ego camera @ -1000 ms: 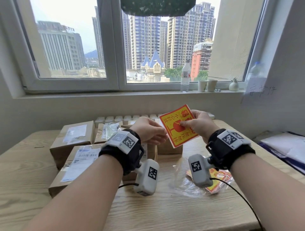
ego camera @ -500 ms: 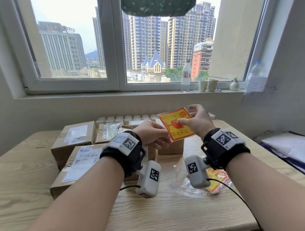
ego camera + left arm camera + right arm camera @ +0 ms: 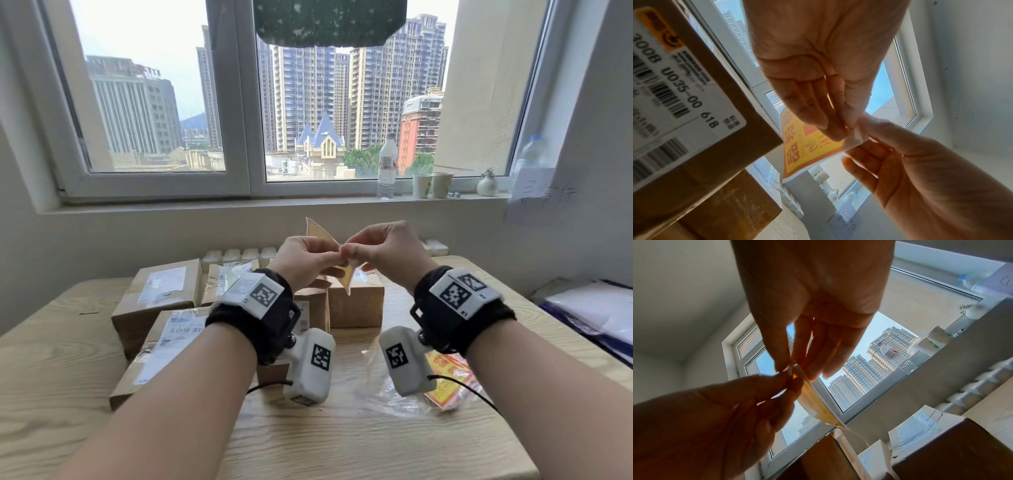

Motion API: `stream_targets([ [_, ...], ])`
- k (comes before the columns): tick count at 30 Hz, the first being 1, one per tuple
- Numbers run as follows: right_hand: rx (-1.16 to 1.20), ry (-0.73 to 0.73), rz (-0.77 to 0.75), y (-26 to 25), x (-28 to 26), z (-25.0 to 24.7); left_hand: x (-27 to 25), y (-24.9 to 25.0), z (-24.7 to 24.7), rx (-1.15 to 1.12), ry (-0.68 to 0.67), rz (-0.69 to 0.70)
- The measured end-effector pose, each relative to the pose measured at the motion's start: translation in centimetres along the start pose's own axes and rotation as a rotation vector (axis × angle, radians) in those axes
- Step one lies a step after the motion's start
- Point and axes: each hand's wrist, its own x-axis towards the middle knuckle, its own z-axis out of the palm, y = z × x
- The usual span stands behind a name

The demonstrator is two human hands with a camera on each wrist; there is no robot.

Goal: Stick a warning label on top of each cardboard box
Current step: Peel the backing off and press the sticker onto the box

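Note:
A yellow and orange warning label is held edge-on in the air above the boxes. My left hand and right hand meet at one of its corners and both pinch it. In the left wrist view the label shows its printed face, with a white corner of backing between the left hand and the right hand. In the right wrist view the label hangs down from the right hand. Several cardboard boxes stand on the wooden table beneath.
A clear plastic bag with more labels lies on the table under my right wrist. On the windowsill stand a water bottle, two paper cups and a small vase. White sheets lie off the table's right edge.
The label has turned from facing me to edge-on and risen a little. My left hand has come up from over the boxes and now pinches the label's corner together with the right hand.

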Motion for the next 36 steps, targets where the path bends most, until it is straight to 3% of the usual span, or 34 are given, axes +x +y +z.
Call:
stream_targets([
  [6, -0.028, 0.06, 0.021, -0.3, 0.3, 0.4, 0.1, 0.4, -0.1, -0.016, 0.071, -0.045],
  [11, 0.101, 0.137, 0.111, -0.5, 0.7, 0.2, 0.7, 0.0, -1.3, -0.102, 0.266, -0.068],
  [18, 0.244, 0.202, 0.216, -0.6, 1.2, 0.6, 1.0, -1.0, -4.1, -0.439, 0.463, -0.104],
  [27, 0.316, 0.362, 0.187, -1.6, 2.3, 3.4, -0.7, -5.4, -11.0, -0.323, 0.656, -0.154],
  [33, 0.254, 0.309, 0.076, -3.5, 2.8, 7.1, -2.7, -9.8, -18.7, -0.211, 0.884, -0.256],
  [36, 0.245, 0.282, 0.055, -4.2, 3.2, 8.7, -3.7, -11.1, -22.1, -0.217, 0.897, -0.345],
])
